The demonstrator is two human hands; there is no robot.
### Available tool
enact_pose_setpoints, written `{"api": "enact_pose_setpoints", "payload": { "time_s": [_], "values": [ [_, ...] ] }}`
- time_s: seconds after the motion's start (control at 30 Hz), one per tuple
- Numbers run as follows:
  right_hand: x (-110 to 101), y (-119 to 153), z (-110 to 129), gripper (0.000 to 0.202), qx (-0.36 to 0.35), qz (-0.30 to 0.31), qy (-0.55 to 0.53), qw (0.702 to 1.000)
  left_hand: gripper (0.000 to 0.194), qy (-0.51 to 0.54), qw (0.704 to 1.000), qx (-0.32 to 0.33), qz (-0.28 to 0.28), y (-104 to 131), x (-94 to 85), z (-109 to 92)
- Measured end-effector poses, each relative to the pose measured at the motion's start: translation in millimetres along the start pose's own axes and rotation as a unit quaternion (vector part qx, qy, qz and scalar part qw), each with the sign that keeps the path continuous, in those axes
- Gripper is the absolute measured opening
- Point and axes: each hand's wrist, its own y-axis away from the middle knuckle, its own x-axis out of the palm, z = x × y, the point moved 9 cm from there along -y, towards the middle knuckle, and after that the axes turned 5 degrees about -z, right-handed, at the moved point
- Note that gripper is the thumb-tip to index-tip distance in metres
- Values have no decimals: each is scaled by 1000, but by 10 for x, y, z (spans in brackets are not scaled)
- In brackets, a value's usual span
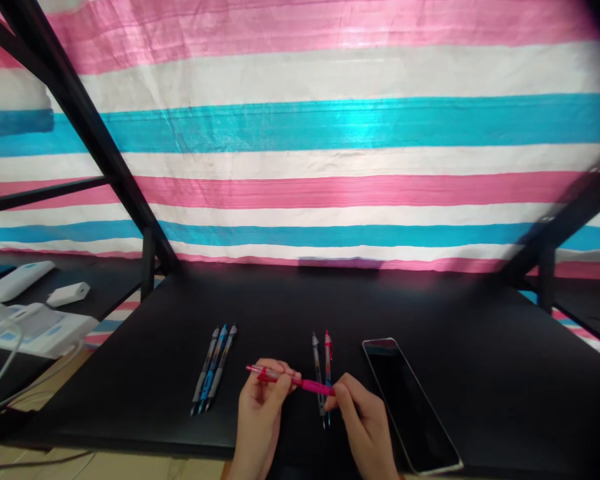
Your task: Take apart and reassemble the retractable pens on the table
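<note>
Head view
Left hand (261, 407): fingers pinched on the clip end of the pink pen (290, 380).
Right hand (365, 417): fingertips closed on the pen's other end.
Pink pen: held level just above the black table (480, 373), near edge, centre.
Two pens (323, 373): lying side by side under the held pen.
Three pens (214, 375): grouped to the left.
Phone (410, 407): dark screen, just right of the right hand.
White devices (30, 320): far left, on another surface.

Makeshift desk (430, 313); striped tarp backdrop (330, 127)
</note>
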Motion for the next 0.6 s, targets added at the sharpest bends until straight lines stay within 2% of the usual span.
{"api": "enact_pose_setpoints", "payload": {
  "time_s": [0.1, 0.17, 0.23, 0.37, 0.47, 0.53, 0.6],
  "values": [
    [0, -9, -1, 15, 2, -19, -37, 999, 25, 8, 1000, 14, -17, -18, -35, -12],
    [-17, -15, 1, 17, -2, -36, -41, 999, 25, 8, 1000, 13, -21, -28, -40, -5],
    [-19, -19, 11, 8, -6, -34, -25, 999, 26, 7, 1000, 7, -18, -31, -29, 4],
    [24, -21, 50, 29, -17, 8, -8, 1000, 26, 9, 1000, 2, -15, -19, -16, 1],
    [8, -20, 34, 16, -15, -2, -34, 999, 25, 12, 1000, 4, -23, -13, -34, -7],
    [-6, -15, 20, 19, -19, -14, -31, 999, 26, 14, 1000, 5, -27, -13, -45, -6],
    [9, -8, 21, 12, -28, -4, -5, 1000, 27, 15, 1000, 5, -24, -16, -41, -1]
  ]
}}
